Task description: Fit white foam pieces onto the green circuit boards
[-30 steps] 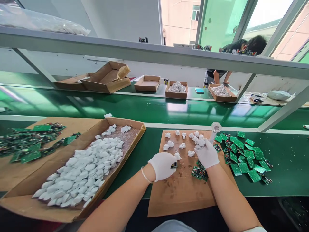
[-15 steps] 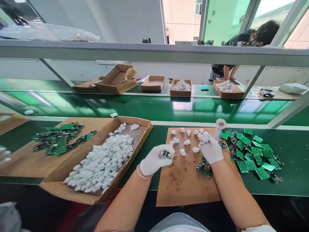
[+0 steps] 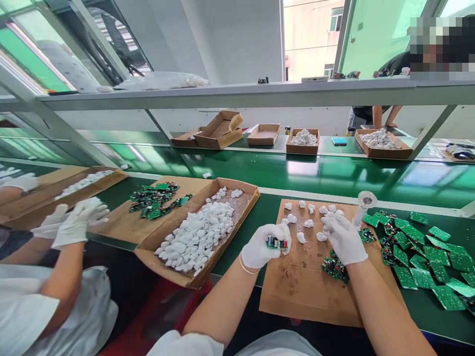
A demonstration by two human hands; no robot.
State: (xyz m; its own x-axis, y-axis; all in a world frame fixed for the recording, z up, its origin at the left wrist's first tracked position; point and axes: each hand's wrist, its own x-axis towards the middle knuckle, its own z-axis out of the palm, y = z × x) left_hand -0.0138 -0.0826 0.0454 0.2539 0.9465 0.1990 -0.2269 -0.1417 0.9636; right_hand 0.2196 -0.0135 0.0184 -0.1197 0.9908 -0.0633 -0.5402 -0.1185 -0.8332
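Observation:
My left hand (image 3: 260,248), in a white glove, is closed around a small circuit board (image 3: 276,243) with its components facing up. My gloved right hand (image 3: 346,241) is over the far part of a cardboard sheet (image 3: 293,282), its fingers pinched together by several white putty-like lumps (image 3: 301,238). White glove against white lumps hides what is between those fingertips. Below the right hand lies a small heap of circuit boards (image 3: 334,267). Just beyond it, a pale round-headed tool (image 3: 366,200) stands at the sheet's far edge.
Many green circuit boards (image 3: 423,252) spread out on the right. On the left is a cardboard tray (image 3: 200,282) of white lumps, then another board pile (image 3: 154,200). A co-worker's gloved hands (image 3: 74,222) are far left; another person (image 3: 382,116) leans beyond the green belt (image 3: 260,168).
The view has swung left, bringing the neighbouring co-worker into sight. The board in my left hand has turned, showing its components. My right fingers have drawn together beside the lump cluster.

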